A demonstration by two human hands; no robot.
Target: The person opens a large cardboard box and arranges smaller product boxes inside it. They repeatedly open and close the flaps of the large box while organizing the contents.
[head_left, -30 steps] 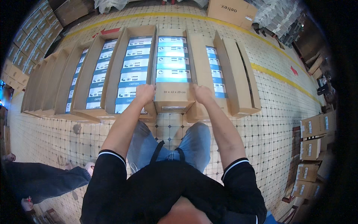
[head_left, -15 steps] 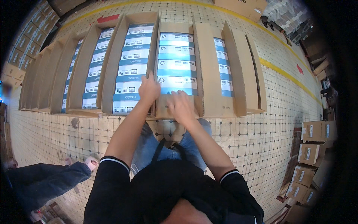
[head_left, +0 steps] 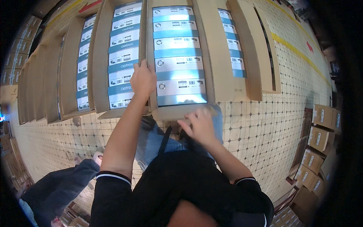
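Note:
In front of me stands an open long cardboard carton [head_left: 185, 112] holding a row of shoe boxes [head_left: 180, 63] with white labelled ends and blue bands. My left hand [head_left: 144, 80] is closed over the top of the cardboard wall on this carton's left side, where it meets the neighbouring carton. My right hand [head_left: 201, 125] is just off the carton's near edge, above my knee. Its fingers are apart and a little blurred, and nothing shows in it. To the left, another open carton [head_left: 99, 81] holds a similar row of shoe boxes [head_left: 124, 56].
More open cartons [head_left: 38, 90] line up at far left. On the right, a carton with partly folded flaps [head_left: 242, 89] shows blue-and-white boxes inside. Closed cartons [head_left: 317, 138] are stacked at right. Another person's leg [head_left: 62, 189] is at lower left, on the tiled floor [head_left: 257, 143].
My right hand has come off the near cardboard flap and drawn back toward me. A further shoe box end now shows where that flap lay. My left hand stays on the wall; the view has shifted.

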